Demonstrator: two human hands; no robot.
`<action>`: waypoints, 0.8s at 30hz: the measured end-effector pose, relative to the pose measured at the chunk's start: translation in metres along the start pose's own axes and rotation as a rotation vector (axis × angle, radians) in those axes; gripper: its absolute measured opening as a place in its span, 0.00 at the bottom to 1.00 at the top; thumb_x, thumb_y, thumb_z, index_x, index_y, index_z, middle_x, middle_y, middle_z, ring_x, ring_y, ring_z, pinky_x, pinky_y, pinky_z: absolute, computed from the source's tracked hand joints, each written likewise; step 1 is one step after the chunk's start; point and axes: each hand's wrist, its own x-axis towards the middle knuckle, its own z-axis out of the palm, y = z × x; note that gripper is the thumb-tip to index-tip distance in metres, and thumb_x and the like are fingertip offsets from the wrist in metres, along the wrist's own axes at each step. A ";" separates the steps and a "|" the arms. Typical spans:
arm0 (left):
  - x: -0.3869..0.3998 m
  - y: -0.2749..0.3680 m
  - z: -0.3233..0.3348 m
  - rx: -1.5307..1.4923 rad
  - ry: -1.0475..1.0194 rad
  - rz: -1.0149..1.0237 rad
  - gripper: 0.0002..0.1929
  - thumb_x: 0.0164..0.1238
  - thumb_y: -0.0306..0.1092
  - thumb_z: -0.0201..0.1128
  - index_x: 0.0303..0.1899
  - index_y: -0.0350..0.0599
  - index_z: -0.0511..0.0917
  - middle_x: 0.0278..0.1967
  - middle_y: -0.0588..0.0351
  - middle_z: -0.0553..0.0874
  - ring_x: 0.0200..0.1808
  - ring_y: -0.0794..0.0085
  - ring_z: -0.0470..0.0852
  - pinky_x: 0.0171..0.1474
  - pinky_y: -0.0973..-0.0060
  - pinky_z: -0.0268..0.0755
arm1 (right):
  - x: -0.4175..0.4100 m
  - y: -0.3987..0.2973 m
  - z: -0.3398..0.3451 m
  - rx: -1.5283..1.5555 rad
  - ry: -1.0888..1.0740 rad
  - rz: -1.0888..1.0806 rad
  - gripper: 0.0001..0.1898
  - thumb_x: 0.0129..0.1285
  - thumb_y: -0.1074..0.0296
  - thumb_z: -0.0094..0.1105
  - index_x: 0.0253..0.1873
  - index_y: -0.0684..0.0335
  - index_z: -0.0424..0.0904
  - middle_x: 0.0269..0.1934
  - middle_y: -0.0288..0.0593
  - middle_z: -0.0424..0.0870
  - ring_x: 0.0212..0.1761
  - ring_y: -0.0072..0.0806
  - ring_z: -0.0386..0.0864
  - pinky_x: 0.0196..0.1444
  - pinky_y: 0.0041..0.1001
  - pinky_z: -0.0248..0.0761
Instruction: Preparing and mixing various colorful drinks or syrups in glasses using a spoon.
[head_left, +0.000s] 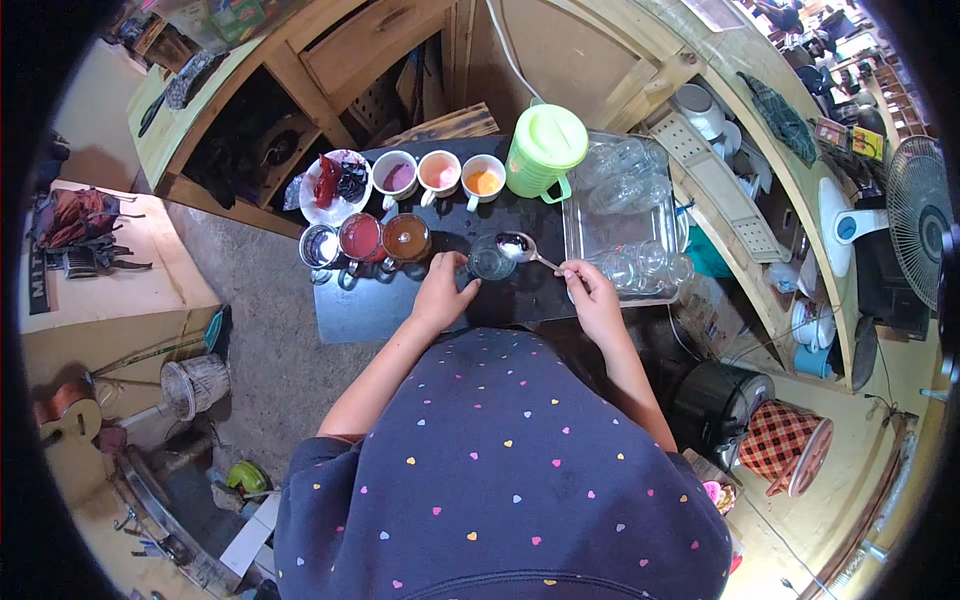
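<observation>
My left hand (442, 294) is beside a clear glass cup (489, 264), fingers apart; I cannot tell whether they touch it. In my right hand (592, 298) is a metal spoon (519, 246), its bowl over the cup's right rim. To the left stand a glass mug of red liquid (361, 235), another of brown liquid (406, 238) and a shiny mug (320, 246). Behind them, white cups hold purple powder (397, 177), pink powder (441, 174) and orange powder (482, 182). A lidded green pitcher (541, 154) is at the back.
A tray (581, 225) on the right holds several upturned-looking glasses (626, 180). A white bowl (309, 201) with red and black plastic wrappers sits at the dark table's (360, 307) back left. Wooden shelving (390, 45) curves behind; a fan (911, 225) stands far right.
</observation>
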 end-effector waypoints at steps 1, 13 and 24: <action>0.000 -0.007 0.004 -0.047 -0.035 -0.003 0.25 0.67 0.38 0.70 0.58 0.36 0.71 0.51 0.42 0.79 0.37 0.61 0.84 0.43 0.64 0.79 | -0.002 -0.001 0.000 -0.071 0.019 -0.043 0.08 0.75 0.70 0.55 0.50 0.66 0.81 0.40 0.43 0.86 0.42 0.29 0.83 0.46 0.28 0.74; -0.002 -0.005 0.035 -0.631 -0.250 -0.268 0.18 0.72 0.38 0.69 0.33 0.45 0.65 0.29 0.64 0.70 0.25 0.80 0.76 0.25 0.75 0.82 | -0.022 -0.028 0.010 -0.157 0.101 0.010 0.09 0.69 0.72 0.58 0.51 0.63 0.83 0.41 0.50 0.86 0.40 0.39 0.86 0.43 0.32 0.76; 0.012 0.052 -0.026 -0.305 0.111 0.160 0.12 0.68 0.28 0.69 0.32 0.36 0.72 0.27 0.55 0.73 0.25 0.71 0.76 0.24 0.71 0.71 | -0.027 -0.085 -0.018 -0.185 0.214 -0.136 0.11 0.68 0.75 0.57 0.52 0.61 0.83 0.39 0.46 0.85 0.34 0.35 0.83 0.41 0.30 0.76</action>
